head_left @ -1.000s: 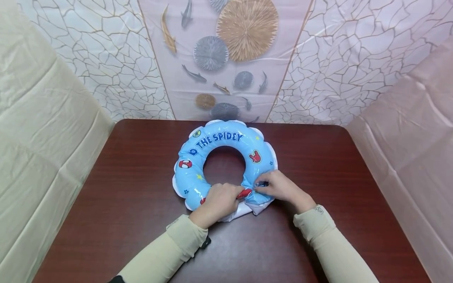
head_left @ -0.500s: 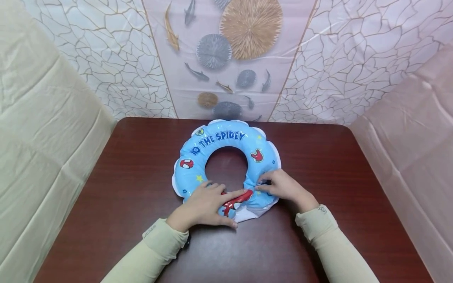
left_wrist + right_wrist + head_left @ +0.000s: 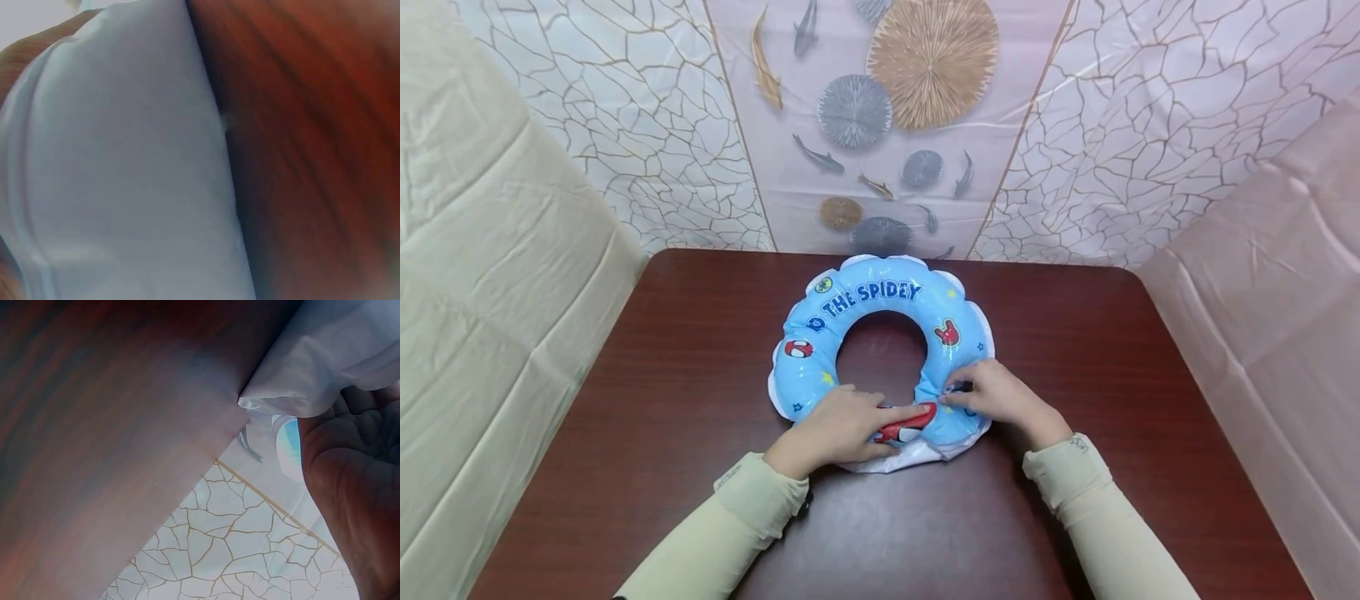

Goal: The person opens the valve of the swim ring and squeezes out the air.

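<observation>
two hands at the near side of a blue ring (image 3: 880, 290) lying flat on the counter (image 3: 1067, 333)
the pale near rim (image 3: 917, 456) likely gives a surer hold than the slick film; over the near-left part lies the left hand (image 3: 835, 427), its grip slack, index finger extended. the right hand (image 3: 1000, 396) has its grip pinched on the inner near-right part, creasing it, though what sits between the fingertips is hidden. the far arc looks plump and glossy, so expect something light, squashy and easily punctured.
</observation>
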{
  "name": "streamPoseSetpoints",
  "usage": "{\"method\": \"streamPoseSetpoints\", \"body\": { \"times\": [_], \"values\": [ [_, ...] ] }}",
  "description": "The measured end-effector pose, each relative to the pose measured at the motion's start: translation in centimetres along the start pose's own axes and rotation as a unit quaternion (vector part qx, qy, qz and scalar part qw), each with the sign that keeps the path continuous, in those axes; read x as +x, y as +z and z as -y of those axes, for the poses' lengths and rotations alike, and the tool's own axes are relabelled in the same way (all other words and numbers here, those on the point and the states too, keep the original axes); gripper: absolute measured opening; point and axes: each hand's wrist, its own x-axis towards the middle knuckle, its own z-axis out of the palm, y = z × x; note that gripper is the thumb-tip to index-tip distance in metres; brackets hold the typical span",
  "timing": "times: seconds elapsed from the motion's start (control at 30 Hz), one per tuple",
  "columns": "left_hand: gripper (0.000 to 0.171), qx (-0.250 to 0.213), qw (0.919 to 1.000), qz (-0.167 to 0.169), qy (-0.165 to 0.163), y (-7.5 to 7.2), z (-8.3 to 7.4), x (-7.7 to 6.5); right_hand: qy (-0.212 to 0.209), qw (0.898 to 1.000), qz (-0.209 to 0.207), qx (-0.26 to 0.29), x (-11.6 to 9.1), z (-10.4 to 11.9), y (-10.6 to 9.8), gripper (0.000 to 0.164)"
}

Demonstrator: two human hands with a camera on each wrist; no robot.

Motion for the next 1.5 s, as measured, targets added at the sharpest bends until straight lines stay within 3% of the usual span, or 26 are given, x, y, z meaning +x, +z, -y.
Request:
{"method": "streamPoseSetpoints", "body": {
  "times": [0.13,0.37,0.63,1.0,1.17,1.27,1.4,1.5],
  "values": [
    [0.067,-0.008,0.9997,-0.02,0.015,-0.1,0.3,0.6,0.012,1.0,-0.002,0.015,-0.3,0.1,-0.4,0.008],
    [0.049,-0.072,0.9966,-0.028,0.028,0.2,0.2,1.4,0.031,0.999,-0.009,0.041,-0.9,0.4,-0.7,0.008],
    [0.03,-0.139,0.9897,-0.014,0.032,0.5,-0.1,2.1,-0.001,0.999,-0.013,0.053,-1.1,0.7,-0.7,0.006],
    [0.019,-0.165,0.9852,-0.003,0.046,0.2,-0.5,2.7,-0.045,0.998,-0.034,0.031,-1.2,0.8,-0.7,0.01],
    [0.013,-0.163,0.9854,-0.021,0.045,0.1,-0.6,2.7,-0.045,0.998,-0.029,0.019,-0.9,0.9,-0.6,0.005],
    [0.017,-0.148,0.9879,-0.041,0.021,0.2,-0.6,2.4,-0.043,0.999,-0.016,0.016,-0.7,0.8,-0.4,0.006],
    [0.041,-0.096,0.9929,-0.065,-0.027,-0.2,-0.7,1.4,-0.037,0.999,0.006,0.012,-0.4,0.6,-0.1,0.006],
    [0.059,-0.066,0.9918,-0.094,-0.057,-1.1,-0.6,0.2,-0.031,0.999,0.017,0.012,-0.3,0.5,0.0,0.005]
  ]
}}
